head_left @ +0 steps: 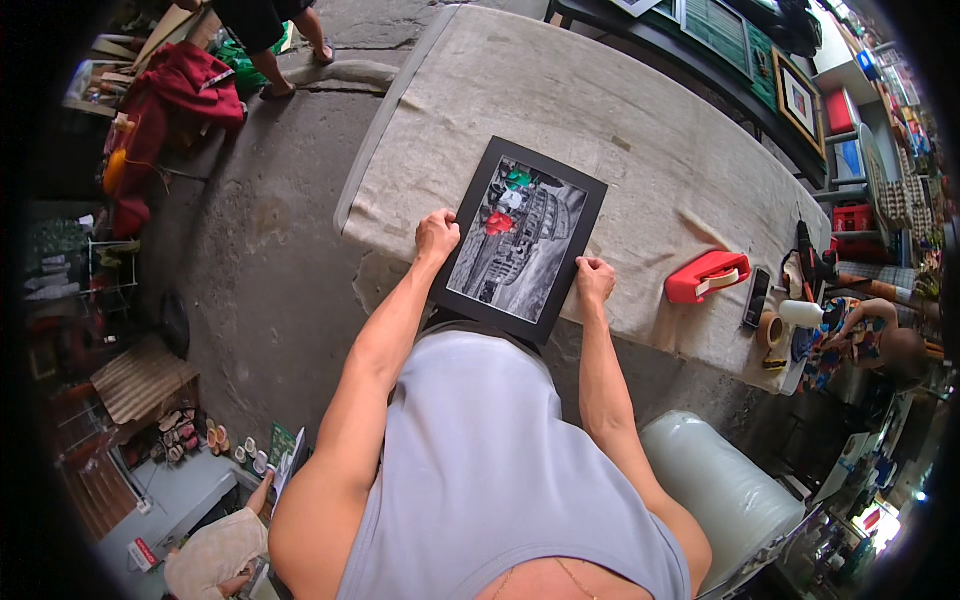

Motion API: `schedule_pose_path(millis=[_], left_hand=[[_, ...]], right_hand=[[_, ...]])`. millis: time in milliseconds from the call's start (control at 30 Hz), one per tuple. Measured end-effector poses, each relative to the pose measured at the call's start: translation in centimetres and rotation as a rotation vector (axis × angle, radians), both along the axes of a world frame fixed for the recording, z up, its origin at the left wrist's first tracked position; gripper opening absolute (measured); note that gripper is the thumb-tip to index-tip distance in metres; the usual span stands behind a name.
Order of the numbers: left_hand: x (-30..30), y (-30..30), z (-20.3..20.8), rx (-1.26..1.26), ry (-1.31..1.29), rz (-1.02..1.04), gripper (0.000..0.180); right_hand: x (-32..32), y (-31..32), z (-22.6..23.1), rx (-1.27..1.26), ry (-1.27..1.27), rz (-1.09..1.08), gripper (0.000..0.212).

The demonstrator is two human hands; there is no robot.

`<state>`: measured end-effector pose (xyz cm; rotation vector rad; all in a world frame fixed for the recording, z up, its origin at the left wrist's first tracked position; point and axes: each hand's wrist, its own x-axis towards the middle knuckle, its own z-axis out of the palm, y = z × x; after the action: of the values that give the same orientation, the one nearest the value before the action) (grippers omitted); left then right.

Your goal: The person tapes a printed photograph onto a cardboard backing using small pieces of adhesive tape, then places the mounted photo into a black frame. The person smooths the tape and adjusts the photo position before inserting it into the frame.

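Note:
A picture in a wide black border (517,239) is held between my two hands over the near edge of the table. It is mostly grey, with an arched round building and patches of green, white and red. My left hand (438,236) grips its left edge, fingers closed round it. On the opposite edge, my right hand (596,279) pinches the border between thumb and fingers. The picture lies tilted, its upper part over the cloth and its lower end close to my body.
A pale cloth covers the table (660,165). To the right are a red tape dispenser (708,277), a black phone (757,297), a tape roll (770,329) and a white bottle (801,314). Bubble wrap (720,488) stands below right. Other people (222,550) are around.

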<state>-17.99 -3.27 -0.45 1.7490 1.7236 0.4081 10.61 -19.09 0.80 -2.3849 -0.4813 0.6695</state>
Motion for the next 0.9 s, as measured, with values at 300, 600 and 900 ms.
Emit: schedule_pose_path(millis=[300, 600, 900], left_hand=[[0.6, 0.6, 1.1, -0.032, 0.05, -0.008, 0.025], [0.0, 0.0, 1.2, 0.024, 0.007, -0.001, 0.036], [-3.1, -6.8, 3.0, 0.206, 0.018, -0.33, 0.047]], right_hand=[[0.4, 0.5, -0.4, -0.009, 0.019, -0.011, 0.027], [0.9, 0.8, -0.7, 0.046, -0.039, 0.039, 0.03], [1.8, -0.6, -2.3, 0.182, 0.002, 0.132, 0.033]])
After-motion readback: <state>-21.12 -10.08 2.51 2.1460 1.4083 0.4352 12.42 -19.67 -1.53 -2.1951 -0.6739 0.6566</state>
